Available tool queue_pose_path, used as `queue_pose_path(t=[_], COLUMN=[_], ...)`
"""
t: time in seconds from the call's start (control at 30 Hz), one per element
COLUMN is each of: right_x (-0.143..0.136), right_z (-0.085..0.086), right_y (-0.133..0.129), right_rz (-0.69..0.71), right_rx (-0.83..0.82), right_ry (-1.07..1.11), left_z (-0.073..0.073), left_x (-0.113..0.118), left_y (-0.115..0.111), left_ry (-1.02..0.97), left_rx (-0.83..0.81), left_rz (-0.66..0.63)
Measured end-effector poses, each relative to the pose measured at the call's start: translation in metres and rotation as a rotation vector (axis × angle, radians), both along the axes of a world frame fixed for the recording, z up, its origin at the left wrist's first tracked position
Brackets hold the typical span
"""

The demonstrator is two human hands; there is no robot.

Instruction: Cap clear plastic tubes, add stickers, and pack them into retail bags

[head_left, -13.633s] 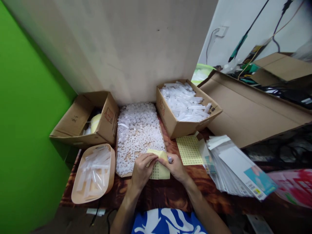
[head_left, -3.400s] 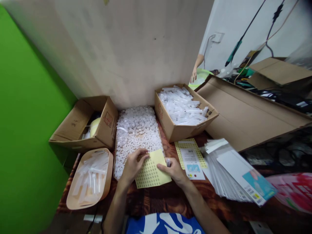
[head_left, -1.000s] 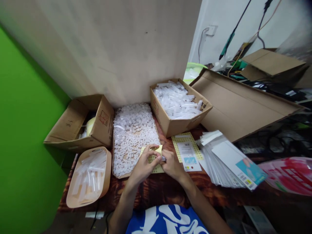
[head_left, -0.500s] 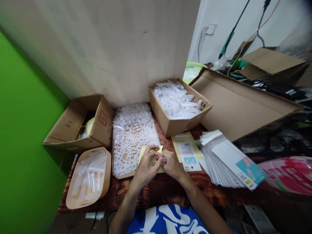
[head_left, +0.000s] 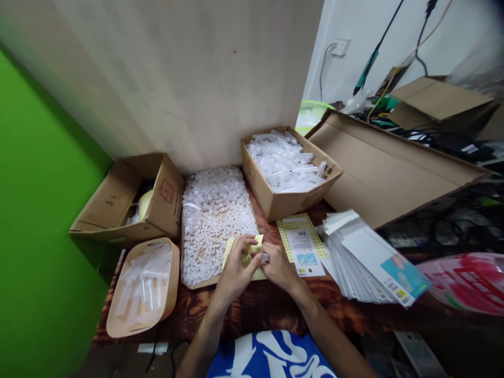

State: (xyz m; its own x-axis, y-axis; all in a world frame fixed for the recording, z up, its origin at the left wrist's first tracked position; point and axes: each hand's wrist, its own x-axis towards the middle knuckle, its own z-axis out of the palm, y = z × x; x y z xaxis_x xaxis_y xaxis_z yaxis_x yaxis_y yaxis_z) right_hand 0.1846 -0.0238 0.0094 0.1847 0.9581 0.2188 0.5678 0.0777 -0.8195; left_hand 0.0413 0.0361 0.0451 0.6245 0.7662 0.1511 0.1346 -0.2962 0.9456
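Note:
My left hand and my right hand meet near the front right corner of the tray of small white pieces. Between them is a yellow sticker sheet, which my left hand grips with its fingers curled over it. My right hand is closed round a small clear tube, its end showing beside my left thumb. Just right of my hands, a printed card lies over a second yellow sticker sheet.
Clear tubes fill a cardboard box behind my hands and an oval basket at the left. An open box stands back left. At the right lie fanned cards and a pink package.
My left fingers and thumb have shifted slightly at the yellow sheet, and the sheet has moved a little. My right hand stays almost still.

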Motion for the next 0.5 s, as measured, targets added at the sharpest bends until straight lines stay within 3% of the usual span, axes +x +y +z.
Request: queue_pose_path(t=[0.27,0.5], right_x=[0.021,0.008], right_z=[0.014,0.021], right_y=[-0.013,-0.005], right_rz=[-0.127,-0.131], right_rx=[-0.087,0.127], right_ry=[-0.074,0.092], left_z=[-0.037,-0.043], left_x=[-0.034,-0.047], left_y=[0.012,0.005], left_ry=[-0.072,-0.035], left_rx=[-0.170,-0.145], left_rz=[0.209,0.276])
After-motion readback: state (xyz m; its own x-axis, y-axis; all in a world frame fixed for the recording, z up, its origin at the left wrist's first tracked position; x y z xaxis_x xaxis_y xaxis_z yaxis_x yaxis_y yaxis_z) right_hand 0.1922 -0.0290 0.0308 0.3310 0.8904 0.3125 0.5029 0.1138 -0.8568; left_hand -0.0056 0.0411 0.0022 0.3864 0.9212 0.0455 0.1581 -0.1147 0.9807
